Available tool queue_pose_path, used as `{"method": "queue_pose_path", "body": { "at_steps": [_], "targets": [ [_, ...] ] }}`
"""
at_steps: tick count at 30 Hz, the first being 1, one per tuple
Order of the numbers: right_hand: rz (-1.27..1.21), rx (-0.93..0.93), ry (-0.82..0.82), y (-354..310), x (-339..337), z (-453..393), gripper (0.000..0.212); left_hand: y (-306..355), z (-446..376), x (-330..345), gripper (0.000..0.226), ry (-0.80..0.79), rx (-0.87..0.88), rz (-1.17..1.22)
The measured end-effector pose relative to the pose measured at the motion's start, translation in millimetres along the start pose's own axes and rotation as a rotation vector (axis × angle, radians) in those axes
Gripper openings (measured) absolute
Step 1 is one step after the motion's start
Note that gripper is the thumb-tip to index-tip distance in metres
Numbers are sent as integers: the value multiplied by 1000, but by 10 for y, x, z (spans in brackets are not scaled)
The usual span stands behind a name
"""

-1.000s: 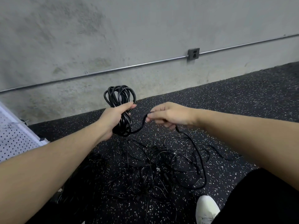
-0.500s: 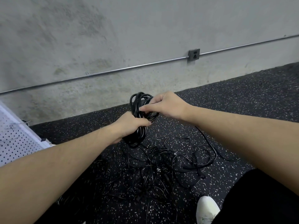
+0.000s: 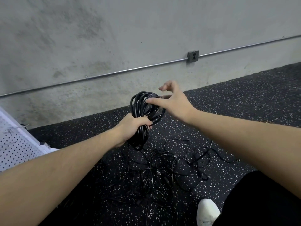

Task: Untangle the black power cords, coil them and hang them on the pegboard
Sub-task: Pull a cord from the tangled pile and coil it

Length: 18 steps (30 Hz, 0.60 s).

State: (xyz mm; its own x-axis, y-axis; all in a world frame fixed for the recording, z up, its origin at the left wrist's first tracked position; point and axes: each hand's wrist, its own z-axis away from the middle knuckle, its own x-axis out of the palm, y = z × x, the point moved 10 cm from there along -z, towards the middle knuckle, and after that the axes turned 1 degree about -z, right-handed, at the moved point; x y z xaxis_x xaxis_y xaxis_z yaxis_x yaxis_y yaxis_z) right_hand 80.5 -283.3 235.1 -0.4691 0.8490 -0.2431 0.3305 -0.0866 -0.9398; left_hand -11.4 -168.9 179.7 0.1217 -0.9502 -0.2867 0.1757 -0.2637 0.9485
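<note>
A coil of black power cord (image 3: 141,106) stands upright in the air in front of me. My left hand (image 3: 132,128) grips it round the middle, fingers wrapped over the strands. My right hand (image 3: 174,101) is at the coil's upper right with fingers spread, the thumb lying against the top loops and holding nothing. Below, a tangle of thin black cords (image 3: 164,170) lies on the speckled floor. The white pegboard (image 3: 14,144) shows at the left edge.
A grey concrete wall with a metal conduit (image 3: 114,73) and an outlet box (image 3: 193,56) runs behind. The black speckled rubber floor (image 3: 244,101) stretches to the right. My white shoe (image 3: 207,211) and dark trouser leg (image 3: 260,201) are at the bottom right.
My right hand brought the cord's loose end up to the coil, laid it on, then let go and spread its fingers. The coil moved right and grew thicker.
</note>
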Motion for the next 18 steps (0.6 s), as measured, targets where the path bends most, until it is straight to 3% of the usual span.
{"method": "queue_pose_path", "body": {
  "at_steps": [1,3,6,9,13,16,18],
  "targets": [
    [-56,62,1,60,10,3,70,47,22,27,15,-9,11,27],
    [-242,211,-49,206,115,34,89,78,15,50,27,-10,16,82],
    [-501,301,-116,236,321,72,86,81,-3,53,16,-6,6,136],
    [-679,304,-36,203,364,35,81,38,-15,49,15,-48,-38,193],
    [-714,273,41,153,368,-7,74,12,-28,-11,14,-87,-78,252],
    [-723,250,40,104,381,-23,64,-28,-37,-83,40,-107,-117,288],
    [-713,231,8,48,384,-19,60,-35,-25,-150,24,-91,-120,230]
  ]
}}
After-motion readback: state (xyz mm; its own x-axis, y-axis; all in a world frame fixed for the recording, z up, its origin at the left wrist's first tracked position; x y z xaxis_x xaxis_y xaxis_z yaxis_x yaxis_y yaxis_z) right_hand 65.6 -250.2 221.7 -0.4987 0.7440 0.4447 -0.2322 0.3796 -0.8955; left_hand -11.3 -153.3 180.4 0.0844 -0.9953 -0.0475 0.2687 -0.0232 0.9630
